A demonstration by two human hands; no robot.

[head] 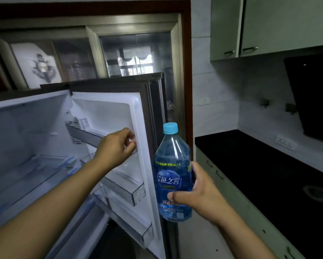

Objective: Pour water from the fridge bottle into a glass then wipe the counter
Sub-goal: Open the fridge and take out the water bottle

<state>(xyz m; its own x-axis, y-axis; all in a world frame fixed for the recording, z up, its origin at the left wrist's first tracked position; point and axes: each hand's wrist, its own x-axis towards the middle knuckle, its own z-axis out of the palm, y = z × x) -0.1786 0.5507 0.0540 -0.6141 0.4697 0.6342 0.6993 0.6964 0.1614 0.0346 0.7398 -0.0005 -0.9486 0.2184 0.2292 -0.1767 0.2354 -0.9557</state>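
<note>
Your right hand (198, 193) is wrapped round the lower half of the clear blue plastic water bottle (172, 165), thumb across the front of the label and fingers behind. It holds the bottle upright in the air with its light blue screw cap (170, 127) on. Your left hand (116, 146) reaches forward to the white-lined fridge door (108, 113), fingers curled onto the raised white seal at the inner rim, and grips nothing else. The bottle is out of the fridge, just right of the open door's edge and left of the black counter (259, 165), touching neither. The clear plastic door bins (127, 189) below your left hand look empty. I judge the door is next to be swung shut, and that is where trouble could start. Fingers curled on the seal can get caught if you push from there and not from the outer face. The bottle also sits near enough to the door's edge to be knocked as it swings. A chilled bottle may be wet and slick, so a one-handed grip low on its body could slip. No glass shows in this view, so find one before you uncap. Farther right the counter carries a round gas burner (317, 193) under a black slanted hood (313, 94). Water spilled around that burner would be awkward to wipe.
</note>
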